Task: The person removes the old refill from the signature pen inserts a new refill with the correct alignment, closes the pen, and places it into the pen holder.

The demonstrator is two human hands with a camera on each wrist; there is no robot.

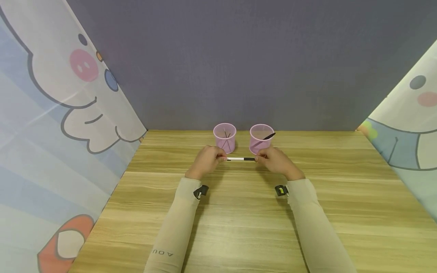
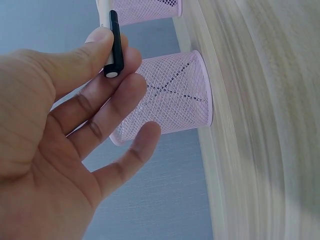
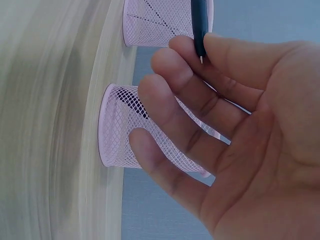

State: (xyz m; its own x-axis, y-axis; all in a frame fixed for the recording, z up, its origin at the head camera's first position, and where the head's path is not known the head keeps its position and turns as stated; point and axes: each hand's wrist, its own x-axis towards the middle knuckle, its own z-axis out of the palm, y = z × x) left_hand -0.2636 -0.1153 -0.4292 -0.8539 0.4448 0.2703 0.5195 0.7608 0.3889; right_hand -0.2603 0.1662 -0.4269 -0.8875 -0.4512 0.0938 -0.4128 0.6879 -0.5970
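A white and black pen (image 1: 236,159) lies level between my two hands, just in front of two pink mesh pen cups. My left hand (image 1: 207,161) pinches its clip end between thumb and fingers; the black clip (image 2: 116,42) shows in the left wrist view. At the other end, my right hand (image 1: 275,161) pinches the dark grip (image 3: 199,25), with the metal tip bare. Behind my left hand stands the left cup (image 1: 229,145), with thin dark sticks crossed inside. The right cup (image 1: 254,146), behind my right hand, holds a black pen (image 1: 269,136) leaning right.
Both cups stand upright at the back of the wood-grain table (image 1: 239,227), close to a dark grey wall (image 1: 218,64). Cartoon-printed sheets (image 1: 44,159) hang on the left and right sides.
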